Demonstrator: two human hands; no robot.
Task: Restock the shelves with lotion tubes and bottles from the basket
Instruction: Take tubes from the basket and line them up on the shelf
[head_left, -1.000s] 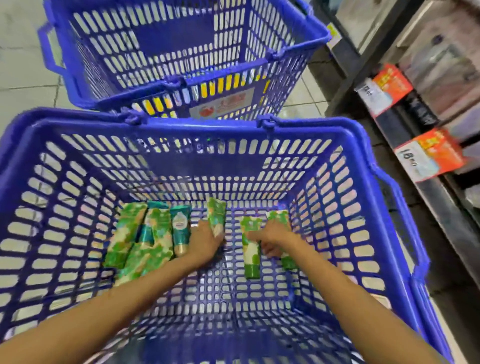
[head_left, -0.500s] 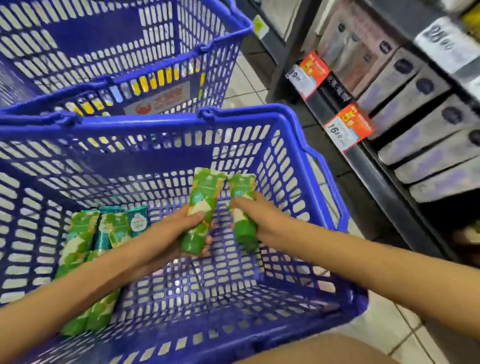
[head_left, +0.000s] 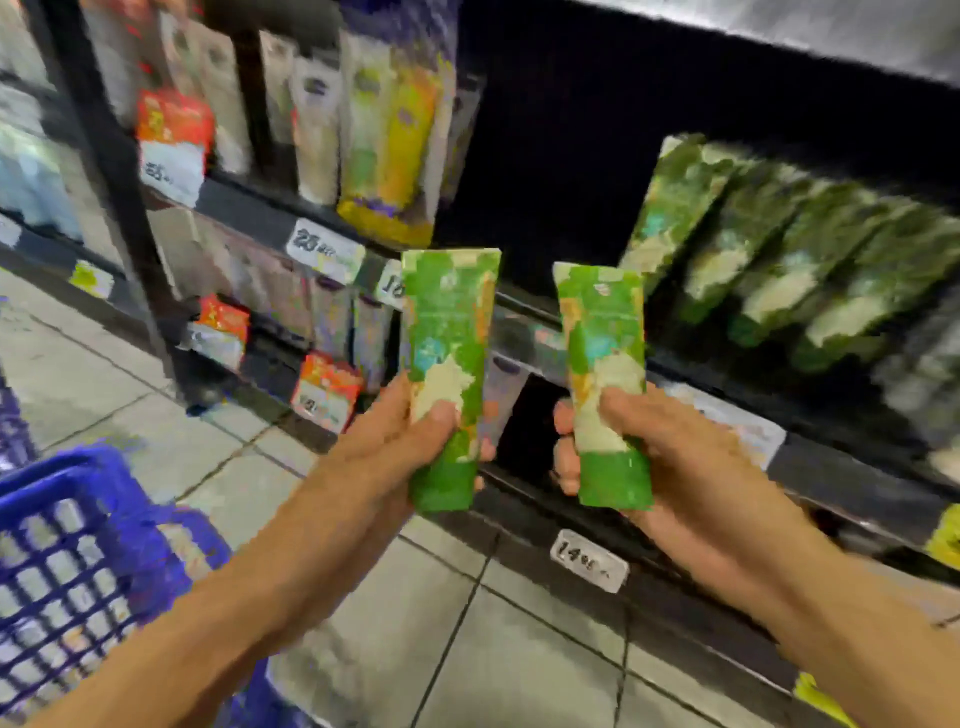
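At centre frame, the left hand (head_left: 400, 441) and right hand (head_left: 670, 457) each hold an upright green lotion tube, left tube (head_left: 449, 374) and right tube (head_left: 605, 384), fingers wrapped around the lower halves; their labels are too blurred to read. Matching tubes (head_left: 779, 260) line the shelf (head_left: 831, 467) at right. A white price tag (head_left: 589, 561) reads about "14". The blue basket (head_left: 78, 545) sits lower left.

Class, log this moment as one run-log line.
left hand: holds left tube upright | right hand: holds right tube upright | matching tubes on shelf | basket lower left

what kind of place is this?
Most likely a shop's toiletries aisle: shelves edged with price tags, rows of packaged tubes, a blue shopping basket on tiled floor. Each hand holds a green tube.
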